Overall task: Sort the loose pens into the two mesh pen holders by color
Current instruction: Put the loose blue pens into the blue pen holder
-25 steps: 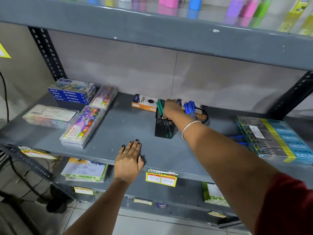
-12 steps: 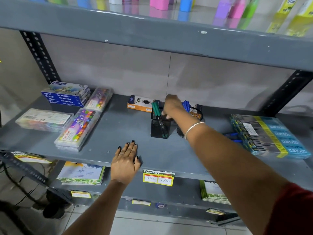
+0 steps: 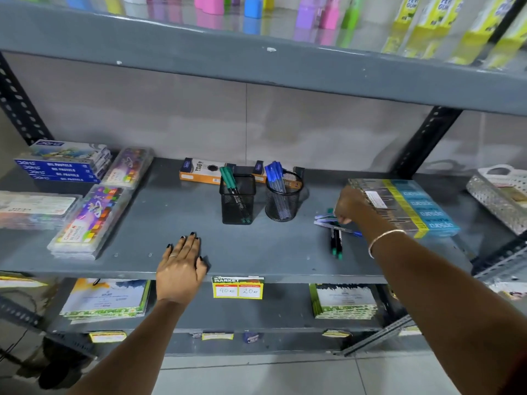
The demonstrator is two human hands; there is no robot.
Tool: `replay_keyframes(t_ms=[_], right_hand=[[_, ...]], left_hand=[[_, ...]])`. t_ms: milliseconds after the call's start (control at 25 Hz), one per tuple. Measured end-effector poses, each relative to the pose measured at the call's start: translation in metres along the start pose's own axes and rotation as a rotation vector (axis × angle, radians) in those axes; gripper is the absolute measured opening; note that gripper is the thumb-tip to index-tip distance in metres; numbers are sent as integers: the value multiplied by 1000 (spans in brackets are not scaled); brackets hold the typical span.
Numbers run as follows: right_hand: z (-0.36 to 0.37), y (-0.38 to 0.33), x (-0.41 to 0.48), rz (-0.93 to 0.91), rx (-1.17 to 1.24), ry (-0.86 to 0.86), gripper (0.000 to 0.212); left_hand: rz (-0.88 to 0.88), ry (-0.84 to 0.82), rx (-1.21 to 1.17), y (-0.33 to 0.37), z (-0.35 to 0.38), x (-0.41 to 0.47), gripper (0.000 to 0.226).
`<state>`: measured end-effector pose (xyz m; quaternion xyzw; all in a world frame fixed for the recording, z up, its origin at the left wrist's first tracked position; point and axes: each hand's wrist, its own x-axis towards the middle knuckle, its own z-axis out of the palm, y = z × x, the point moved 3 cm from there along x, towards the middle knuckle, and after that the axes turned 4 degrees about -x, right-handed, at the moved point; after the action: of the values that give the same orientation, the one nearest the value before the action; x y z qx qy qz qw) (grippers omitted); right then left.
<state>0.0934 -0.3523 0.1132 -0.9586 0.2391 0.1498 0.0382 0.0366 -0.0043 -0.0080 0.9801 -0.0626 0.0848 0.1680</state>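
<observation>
A square black mesh holder (image 3: 237, 199) with green pens stands mid-shelf. Right of it a round black mesh holder (image 3: 283, 198) carries blue pens. Further right, loose pens (image 3: 336, 234) lie on the grey shelf (image 3: 176, 215): blue ones near the back, black-and-green ones pointing toward the front edge. My right hand (image 3: 350, 206) is down over the back end of the loose pens, fingers curled on them; whether a pen is gripped is hidden. My left hand (image 3: 182, 264) rests flat, fingers spread, on the shelf's front edge.
A blue-and-yellow stack of packs (image 3: 405, 206) lies right beside my right hand. An orange box (image 3: 199, 173) sits behind the holders. Pastel boxes (image 3: 91, 220) fill the left side. A price tag (image 3: 237, 287) hangs on the front edge. A perforated metal tray (image 3: 499, 195) sits far right.
My right hand left the square holder and moved right and down onto the loose pens. My left hand stayed in place on the shelf edge.
</observation>
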Motion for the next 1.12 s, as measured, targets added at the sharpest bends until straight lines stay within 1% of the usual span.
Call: replay_keyframes(t_ms=[40, 120, 160, 200, 240, 440, 600, 680, 800, 880, 1000, 1120], right_hand=[[5, 3, -6, 4, 22, 30, 33], [14, 7, -9, 22, 51, 115, 10], [18, 7, -6, 36, 54, 150, 22], [22, 7, -5, 37, 51, 166, 30], [26, 6, -5, 28, 63, 177, 32], [41, 1, -3, -8, 11, 177, 33], [40, -14, -11, -98, -103, 192, 31], [38, -34, -20, -172, -169, 219, 33], [52, -69, -41, -365, -301, 259, 34], [65, -86, -52, -431, -357, 257, 34], [77, -99, -57, -475, -377, 244, 36], [80, -102, -59, -474, -361, 220, 35]], left_hand=[[-4, 0, -1, 0, 0, 0, 72], [-8, 0, 4, -1, 0, 0, 72], [-8, -1, 8, -1, 0, 0, 72], [-8, -2, 11, -1, 0, 0, 72], [-8, -2, 13, -1, 0, 0, 72], [-6, -4, 22, -1, 0, 0, 74], [-4, -7, 28, -2, 1, 0, 74], [-3, -4, 27, -1, 1, 1, 74], [-5, -4, 21, -1, 0, 0, 74], [-5, -1, 16, -1, -1, -1, 74], [-6, 0, 14, 0, -2, -1, 73], [1, -3, 6, 0, -1, -1, 72]])
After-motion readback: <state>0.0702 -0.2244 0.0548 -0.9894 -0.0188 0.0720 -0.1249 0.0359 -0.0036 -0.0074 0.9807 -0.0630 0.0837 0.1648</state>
